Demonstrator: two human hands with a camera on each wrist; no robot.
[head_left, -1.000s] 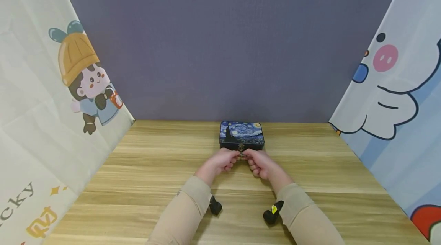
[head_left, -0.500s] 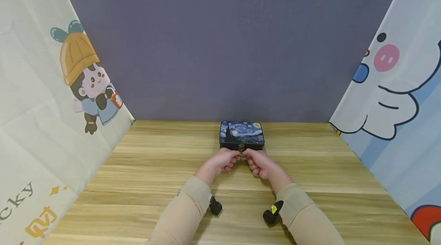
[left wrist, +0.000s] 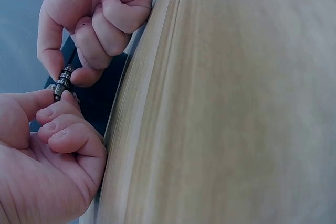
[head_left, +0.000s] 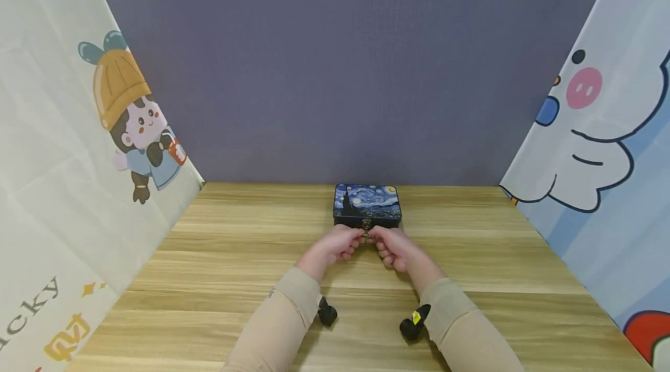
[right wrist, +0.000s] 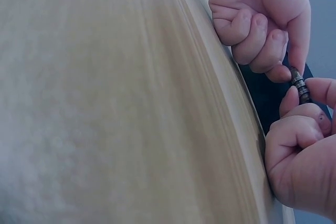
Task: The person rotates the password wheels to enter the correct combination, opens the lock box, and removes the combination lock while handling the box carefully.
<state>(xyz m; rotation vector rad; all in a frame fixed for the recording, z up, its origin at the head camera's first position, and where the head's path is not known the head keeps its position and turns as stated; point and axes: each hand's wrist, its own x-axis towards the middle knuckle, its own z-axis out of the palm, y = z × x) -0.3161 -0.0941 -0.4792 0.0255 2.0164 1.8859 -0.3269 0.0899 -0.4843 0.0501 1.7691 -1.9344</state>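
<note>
A small tin box [head_left: 367,202] with a swirling blue night-sky picture on its lid stands closed at the back of the table. At its front is a metal clasp [head_left: 367,223]. A small dark combination padlock [left wrist: 63,82] with ridged number rings is at the box's front, seen close up in both wrist views. My left hand [head_left: 339,243] pinches one end of the padlock between thumb and forefinger, other fingers curled. From the opposite side my right hand [head_left: 396,248] pinches the other end the same way. The digits are too small to read.
The wood-grain table [head_left: 235,244] reaches back to a grey-purple panel [head_left: 335,70]. White cloths with cartoon prints [head_left: 141,122] border it on both sides. A black wrist camera [head_left: 327,313] hangs below the left cuff, another [head_left: 413,325] below the right.
</note>
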